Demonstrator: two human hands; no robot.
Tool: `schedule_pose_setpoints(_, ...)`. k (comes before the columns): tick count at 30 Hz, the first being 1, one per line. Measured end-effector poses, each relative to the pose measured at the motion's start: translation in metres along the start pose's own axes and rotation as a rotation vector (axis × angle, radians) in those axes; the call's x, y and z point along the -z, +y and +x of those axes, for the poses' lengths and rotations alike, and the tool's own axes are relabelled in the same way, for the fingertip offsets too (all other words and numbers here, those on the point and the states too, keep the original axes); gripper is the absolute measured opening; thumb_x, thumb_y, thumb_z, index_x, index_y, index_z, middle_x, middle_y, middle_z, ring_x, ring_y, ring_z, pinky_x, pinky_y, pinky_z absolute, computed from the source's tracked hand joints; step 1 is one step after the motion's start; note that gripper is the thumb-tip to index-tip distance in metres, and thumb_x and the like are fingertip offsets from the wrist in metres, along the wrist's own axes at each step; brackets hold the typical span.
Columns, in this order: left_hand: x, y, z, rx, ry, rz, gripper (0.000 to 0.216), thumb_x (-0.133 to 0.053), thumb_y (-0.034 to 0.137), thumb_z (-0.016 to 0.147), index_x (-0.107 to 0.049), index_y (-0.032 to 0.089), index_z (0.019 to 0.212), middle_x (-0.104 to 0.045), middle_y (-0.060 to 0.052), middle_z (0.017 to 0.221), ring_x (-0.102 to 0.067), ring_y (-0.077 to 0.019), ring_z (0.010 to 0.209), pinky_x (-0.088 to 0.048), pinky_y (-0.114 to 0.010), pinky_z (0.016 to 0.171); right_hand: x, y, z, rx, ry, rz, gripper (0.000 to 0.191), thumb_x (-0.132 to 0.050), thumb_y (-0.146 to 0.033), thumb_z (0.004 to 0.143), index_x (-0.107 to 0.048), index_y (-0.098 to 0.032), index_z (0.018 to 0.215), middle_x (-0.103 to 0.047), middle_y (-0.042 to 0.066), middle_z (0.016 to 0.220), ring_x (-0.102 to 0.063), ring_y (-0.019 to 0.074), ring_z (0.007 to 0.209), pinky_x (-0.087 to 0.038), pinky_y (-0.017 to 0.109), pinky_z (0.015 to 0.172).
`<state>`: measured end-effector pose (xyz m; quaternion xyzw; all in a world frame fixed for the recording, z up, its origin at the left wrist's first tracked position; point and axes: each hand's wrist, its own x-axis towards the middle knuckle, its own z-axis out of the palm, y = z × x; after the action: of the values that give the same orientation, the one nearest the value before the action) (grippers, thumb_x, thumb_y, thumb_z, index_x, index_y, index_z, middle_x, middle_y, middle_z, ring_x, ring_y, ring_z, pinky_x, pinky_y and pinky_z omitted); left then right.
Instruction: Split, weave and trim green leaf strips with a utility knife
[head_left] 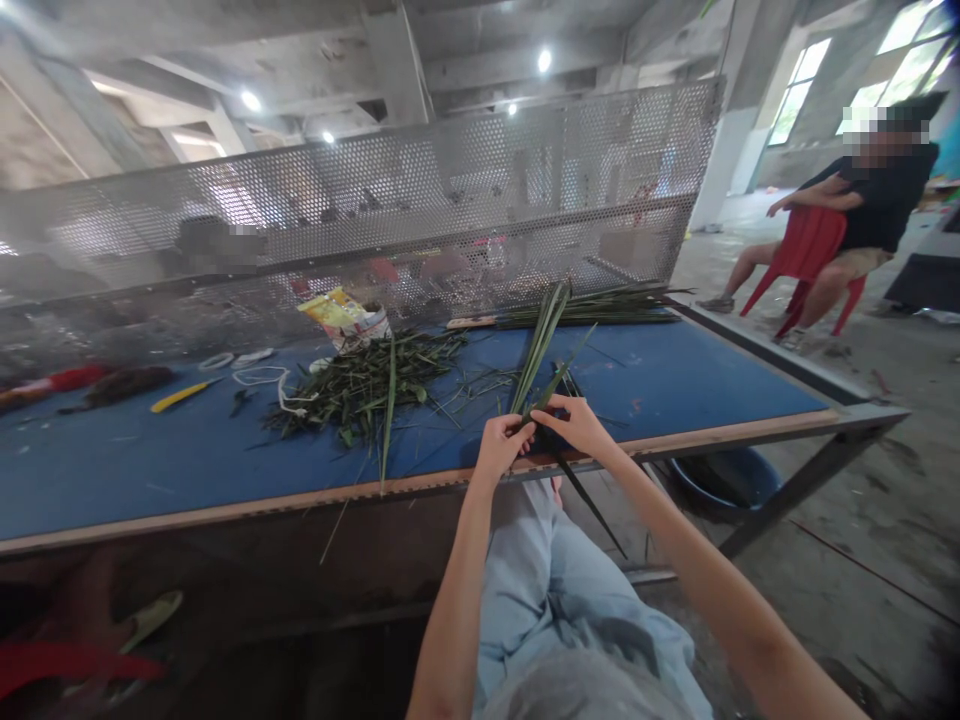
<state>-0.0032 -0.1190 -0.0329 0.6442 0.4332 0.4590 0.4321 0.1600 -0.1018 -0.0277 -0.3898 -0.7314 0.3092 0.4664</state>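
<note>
My left hand [501, 446] and my right hand [579, 424] are both closed around a bundle of long green leaf strips [541, 345], held just above the near edge of the blue table [675, 380]. The strips fan upward from my fingers, and darker ends hang down past the table edge toward my lap. A loose pile of cut green leaves [369, 385] lies on the table to the left of my hands.
A perforated metal screen [450, 200] stands along the table's far side. More long leaves [600, 305] lie by it, with a yellow packet [341, 312], white rings [259, 377] and a yellow tool [180, 396]. A person sits on a red chair [806, 250] at right. A dark basin [724, 480] sits under the table.
</note>
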Motion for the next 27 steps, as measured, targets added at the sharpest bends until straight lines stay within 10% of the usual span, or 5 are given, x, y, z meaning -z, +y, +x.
schedule_pose_setpoints(18,0.001,0.013,-0.008,0.006,-0.035,-0.014,0.041,-0.061,0.05,0.074,-0.06,0.012,0.057,-0.055,-0.002,0.052,-0.046,-0.0089,0.048,-0.034,-0.021,0.048,0.007,0.003,0.0,-0.027,-0.073,0.012,0.043,-0.054,-0.052,0.079,-0.054,-0.016,0.056,-0.048,-0.002,0.053,-0.044,0.0114,0.054,-0.035,0.024,0.052)
schedule_pose_setpoints(24,0.001,0.011,-0.006,0.033,0.022,-0.088,0.042,-0.063,0.051,0.071,-0.058,0.013,0.053,-0.053,-0.001,0.05,-0.044,-0.0091,0.047,-0.032,-0.022,0.047,0.014,-0.008,-0.012,0.133,0.493,-0.205,0.029,-0.047,-0.041,0.087,-0.057,-0.017,0.1,-0.059,0.008,0.087,-0.055,0.0191,0.078,-0.046,0.03,0.068)
schedule_pose_setpoints(27,0.001,0.01,-0.007,0.039,-0.001,-0.099,0.041,-0.064,0.05,0.071,-0.059,0.013,0.054,-0.053,-0.001,0.05,-0.044,-0.0091,0.047,-0.031,-0.022,0.047,0.018,-0.015,-0.016,0.357,0.453,-0.563,0.037,-0.051,-0.03,0.084,-0.052,-0.019,0.12,-0.053,0.014,0.119,-0.047,0.0274,0.113,-0.039,0.042,0.094)
